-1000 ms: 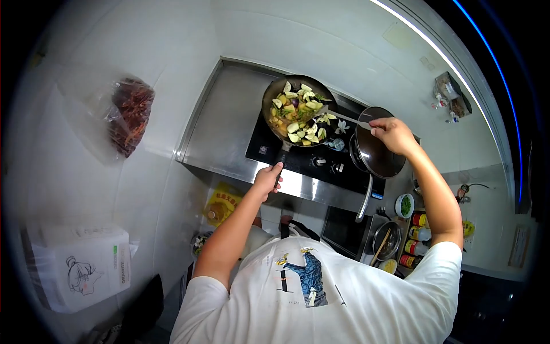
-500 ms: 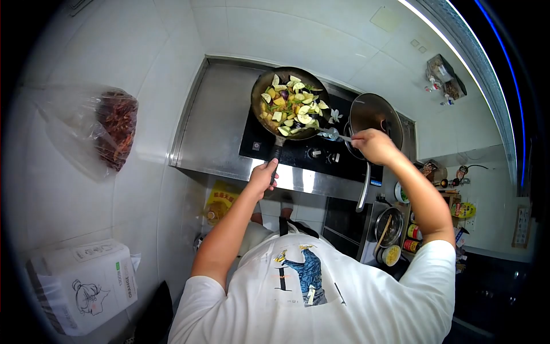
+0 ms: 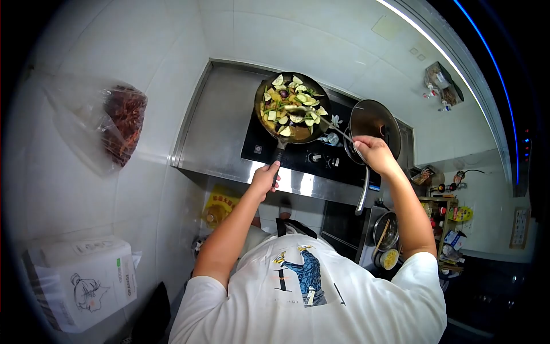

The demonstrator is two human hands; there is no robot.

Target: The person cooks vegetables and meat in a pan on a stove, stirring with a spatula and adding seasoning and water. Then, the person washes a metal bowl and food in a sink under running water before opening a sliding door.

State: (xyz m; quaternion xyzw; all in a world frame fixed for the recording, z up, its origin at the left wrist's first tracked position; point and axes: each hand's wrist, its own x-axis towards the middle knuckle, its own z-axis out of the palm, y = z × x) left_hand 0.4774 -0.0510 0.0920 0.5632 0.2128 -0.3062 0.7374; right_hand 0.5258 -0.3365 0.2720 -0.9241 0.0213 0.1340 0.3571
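Observation:
A dark wok [image 3: 265,129] full of cut vegetables [image 3: 278,98], with pale slices and yellow chunks, sits on the left side of the black cooktop [image 3: 250,137]. My left hand [image 3: 266,178] is closed around the wok's black handle [image 3: 279,153]. In my right hand [image 3: 372,152] is the end of a long metal cooking spatula [image 3: 334,125]. Its blade reaches into the vegetables and is partly hidden among them. A second dark pan [image 3: 373,117] with a long metal handle [image 3: 362,192] stands right beside my right hand.
Steel counter [image 3: 215,109] extends left of the cooktop. A bag of dried red food [image 3: 124,123] hangs on the left wall, above a tissue pack [image 3: 86,284]. At lower right are a bowl with chopsticks [image 3: 385,231], a yellow-filled bowl [image 3: 389,259] and a shelf of jars.
The spatula blade has moved from the wok's right rim to the left, in among the vegetables. My left hand still grips the handle. The whole view has shifted slightly.

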